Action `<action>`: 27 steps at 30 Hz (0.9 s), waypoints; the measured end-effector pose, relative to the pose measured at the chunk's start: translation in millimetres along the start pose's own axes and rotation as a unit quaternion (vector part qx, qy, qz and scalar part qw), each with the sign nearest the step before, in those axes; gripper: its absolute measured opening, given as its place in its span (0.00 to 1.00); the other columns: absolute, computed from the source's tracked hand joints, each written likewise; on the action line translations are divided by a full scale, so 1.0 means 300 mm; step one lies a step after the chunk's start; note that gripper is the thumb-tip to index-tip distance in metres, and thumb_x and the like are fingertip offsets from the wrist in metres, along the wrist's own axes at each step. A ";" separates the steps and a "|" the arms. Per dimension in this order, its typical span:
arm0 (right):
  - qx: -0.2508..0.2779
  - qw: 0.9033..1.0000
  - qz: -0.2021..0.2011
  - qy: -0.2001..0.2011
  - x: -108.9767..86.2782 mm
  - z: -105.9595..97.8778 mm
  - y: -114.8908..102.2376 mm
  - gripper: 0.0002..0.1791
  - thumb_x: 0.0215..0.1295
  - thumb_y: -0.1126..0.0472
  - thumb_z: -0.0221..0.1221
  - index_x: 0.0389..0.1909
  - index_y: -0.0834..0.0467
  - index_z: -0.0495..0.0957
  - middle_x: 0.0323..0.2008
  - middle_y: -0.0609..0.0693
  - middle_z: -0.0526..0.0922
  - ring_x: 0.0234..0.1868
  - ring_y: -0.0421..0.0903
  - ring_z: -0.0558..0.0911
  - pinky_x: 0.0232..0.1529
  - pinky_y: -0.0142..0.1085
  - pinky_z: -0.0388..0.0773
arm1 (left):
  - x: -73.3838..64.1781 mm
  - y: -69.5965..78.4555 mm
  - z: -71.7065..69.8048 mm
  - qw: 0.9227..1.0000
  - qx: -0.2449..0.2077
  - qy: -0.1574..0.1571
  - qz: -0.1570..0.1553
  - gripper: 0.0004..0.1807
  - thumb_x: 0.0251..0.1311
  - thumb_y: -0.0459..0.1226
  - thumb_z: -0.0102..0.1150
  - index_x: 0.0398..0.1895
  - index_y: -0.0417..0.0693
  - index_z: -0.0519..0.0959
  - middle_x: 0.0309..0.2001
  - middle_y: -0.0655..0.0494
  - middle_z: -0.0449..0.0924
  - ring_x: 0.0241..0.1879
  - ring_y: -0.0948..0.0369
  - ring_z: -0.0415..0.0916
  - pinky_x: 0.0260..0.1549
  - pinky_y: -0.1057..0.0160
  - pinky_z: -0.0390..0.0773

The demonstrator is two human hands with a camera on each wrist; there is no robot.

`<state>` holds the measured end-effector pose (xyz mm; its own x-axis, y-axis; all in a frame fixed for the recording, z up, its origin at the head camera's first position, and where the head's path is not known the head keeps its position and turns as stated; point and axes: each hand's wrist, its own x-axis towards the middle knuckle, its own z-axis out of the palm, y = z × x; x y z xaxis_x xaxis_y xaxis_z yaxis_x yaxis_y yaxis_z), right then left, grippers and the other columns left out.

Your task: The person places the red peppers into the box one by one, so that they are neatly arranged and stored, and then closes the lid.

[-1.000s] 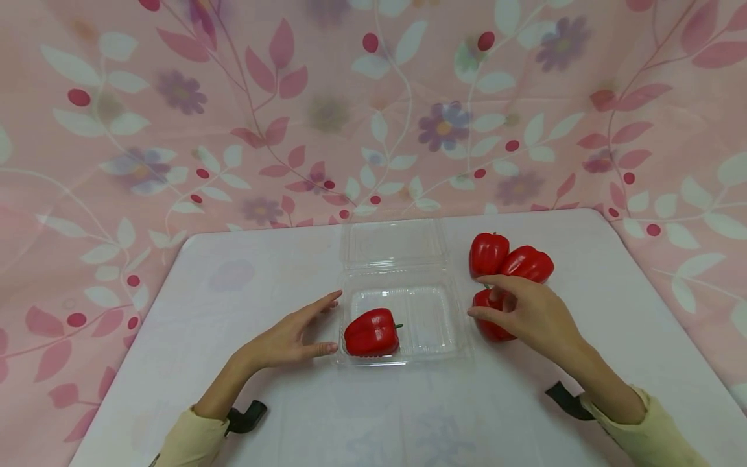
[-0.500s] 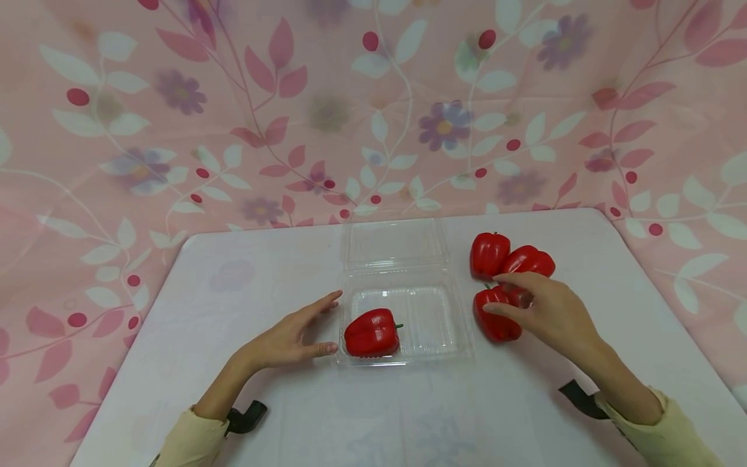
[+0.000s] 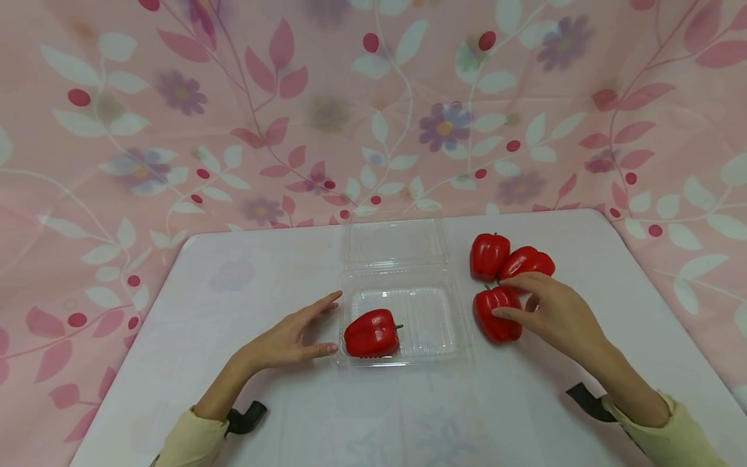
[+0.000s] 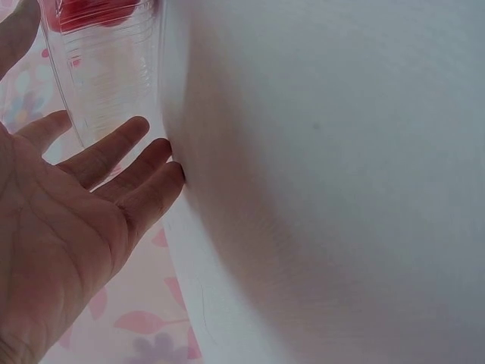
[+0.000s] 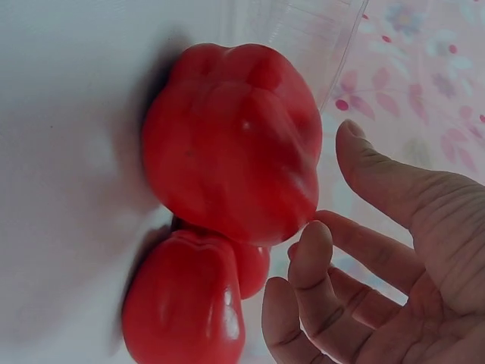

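Note:
A clear plastic clamshell container lies in the middle of the table with its lid folded back. One red bell pepper sits in its left half, green stem to the right. My left hand is beside the container's left edge, fingers spread, palm bare in the left wrist view. On the right, my right hand hovers over the nearest loose bell pepper, thumb and fingers parted around its right side. In the right wrist view, a gap separates the thumb from that bell pepper.
Behind the nearest loose pepper, two more red bell peppers, an upright one and a tilted one, lean together. A white cloth covers the table. A pink floral curtain hangs along its back edge.
My right hand has shifted right across the nearest loose pepper, uncovering more of it. That pepper has moved very slightly. The left hand and the container have stayed in place.

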<state>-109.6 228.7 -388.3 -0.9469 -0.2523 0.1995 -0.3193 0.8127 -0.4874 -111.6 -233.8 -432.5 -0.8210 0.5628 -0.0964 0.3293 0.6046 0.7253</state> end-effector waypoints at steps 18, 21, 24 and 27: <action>0.013 0.999 0.006 -0.031 -0.006 0.013 0.024 0.33 0.47 0.54 0.78 0.56 0.55 0.78 0.40 0.51 0.83 0.30 0.46 0.76 0.24 0.33 0.77 | -0.002 0.005 0.002 1.000 -0.002 0.000 -0.007 0.51 0.54 0.56 0.68 0.79 0.62 0.52 0.72 0.54 0.63 0.69 0.52 0.60 0.61 0.38 0.66; 0.017 0.999 0.017 -0.039 -0.007 0.012 0.022 0.33 0.47 0.54 0.77 0.56 0.56 0.77 0.34 0.48 0.82 0.28 0.45 0.76 0.23 0.33 0.77 | -0.001 0.004 0.002 1.000 -0.001 0.000 -0.008 0.51 0.55 0.57 0.67 0.79 0.62 0.51 0.72 0.54 0.63 0.69 0.52 0.60 0.61 0.39 0.67; 0.016 0.998 0.030 -0.046 -0.008 0.010 0.020 0.34 0.48 0.54 0.77 0.55 0.58 0.76 0.27 0.46 0.80 0.26 0.44 0.75 0.22 0.33 0.76 | -0.002 0.003 0.003 1.000 0.001 0.000 -0.007 0.51 0.55 0.57 0.67 0.79 0.63 0.51 0.71 0.54 0.63 0.69 0.52 0.61 0.61 0.39 0.67; 0.013 0.998 0.035 -0.046 -0.010 0.008 0.018 0.33 0.47 0.53 0.77 0.54 0.59 0.76 0.24 0.45 0.79 0.25 0.44 0.75 0.21 0.33 0.76 | -0.002 0.002 0.004 1.000 0.005 0.003 -0.005 0.51 0.55 0.57 0.67 0.79 0.63 0.51 0.71 0.54 0.63 0.69 0.52 0.61 0.61 0.39 0.67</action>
<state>-108.7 232.5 -393.5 -0.9660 -0.2439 0.0863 -0.2525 0.8167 -0.5188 -110.4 -233.2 -432.8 -0.8271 0.5531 -0.1001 0.3255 0.6164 0.7170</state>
